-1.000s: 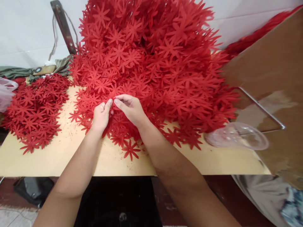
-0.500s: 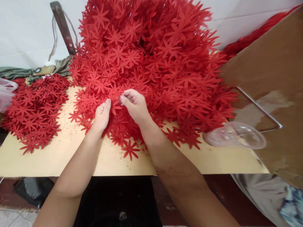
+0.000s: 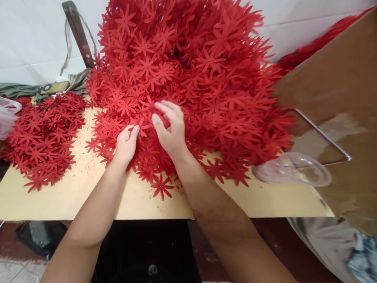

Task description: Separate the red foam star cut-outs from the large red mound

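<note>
A tall heap of red star-shaped fabric flowers (image 3: pixel 206 74) covers the middle of the pale tabletop (image 3: pixel 79 200). At the heap's front, my left hand (image 3: pixel 126 143) pinches a red flower cutout (image 3: pixel 142 127) between thumb and fingers, its petals poking out to the right. Just to the right, my right hand (image 3: pixel 171 127) hovers over the heap with thumb and fingers apart and nothing visible between them. One single flower (image 3: pixel 161 186) lies flat near the table's front, between my forearms.
A smaller pile of darker red flowers (image 3: pixel 44 137) is at the left, beside a plastic bag (image 3: pixel 7 118). On the right, a clear plastic cup (image 3: pixel 291 169) lies on its side against a brown cardboard box (image 3: pixel 332 98). Green cloth (image 3: pixel 20 91) lies at the back left.
My right hand has let go of the flower and opened, its fingers lifting slightly up and away from my left hand. My left hand keeps its pinch almost in place.
</note>
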A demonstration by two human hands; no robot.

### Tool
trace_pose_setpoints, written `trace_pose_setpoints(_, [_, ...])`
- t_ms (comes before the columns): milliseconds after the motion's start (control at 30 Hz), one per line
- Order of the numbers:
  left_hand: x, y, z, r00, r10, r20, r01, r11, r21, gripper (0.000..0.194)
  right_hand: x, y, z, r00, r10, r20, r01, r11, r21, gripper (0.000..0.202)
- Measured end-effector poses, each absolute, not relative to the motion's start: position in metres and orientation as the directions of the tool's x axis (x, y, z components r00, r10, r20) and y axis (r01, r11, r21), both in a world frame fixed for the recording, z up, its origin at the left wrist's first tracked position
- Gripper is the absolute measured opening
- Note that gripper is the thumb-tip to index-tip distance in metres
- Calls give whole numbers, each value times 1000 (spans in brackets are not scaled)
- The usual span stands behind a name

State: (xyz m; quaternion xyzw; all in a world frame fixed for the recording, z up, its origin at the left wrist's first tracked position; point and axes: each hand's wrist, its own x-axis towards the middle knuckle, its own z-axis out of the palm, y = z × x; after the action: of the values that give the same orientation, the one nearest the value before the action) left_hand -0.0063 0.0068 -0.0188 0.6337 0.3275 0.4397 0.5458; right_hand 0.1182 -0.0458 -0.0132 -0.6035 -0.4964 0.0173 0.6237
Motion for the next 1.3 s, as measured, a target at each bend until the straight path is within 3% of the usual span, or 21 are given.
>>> trace_pose_setpoints(167, [-7, 4, -17, 436, 881, 184, -106, -153, 983, 41, 99, -47, -7, 322, 874, 365, 173, 325, -930, 44])
trace_pose_setpoints(300, [-8, 3, -14, 439, 884, 161, -24, -168, 986, 52, 96, -45, -9, 229, 947, 226, -53, 244, -968, 45])
trace_pose_setpoints(433, [-7, 1, -12, 447, 887, 119, -95, -85, 992, 53, 101, -45, -7, 267, 937, 225, -81, 254, -964, 35])
trace_pose_setpoints(633, [-4, 1, -12, 440, 874, 206, -252, -99, 963, 33, 109, -44, -6, 381, 886, 264, -45, 303, -952, 18])
trace_pose_setpoints(733, [-3, 2, -13, 447, 867, 220, -261, -109, 959, 35, 109, -43, -8, 385, 882, 270, -63, 317, -946, 17])
trace_pose_setpoints(867, [-4, 3, -14, 412, 879, 239, -158, -190, 969, 24, 107, -43, -7, 397, 878, 269, -115, 338, -934, 24])
trace_pose_setpoints(1100, [-5, 1, -9, 378, 897, 227, -88, -210, 974, 29, 104, -47, 2, 283, 954, 103, -293, 188, -938, 45])
trace_pose_setpoints(1300, [-7, 3, -12, 413, 888, 203, -95, -180, 979, 41, 104, -47, 2, 263, 961, 86, -300, 166, -939, 41])
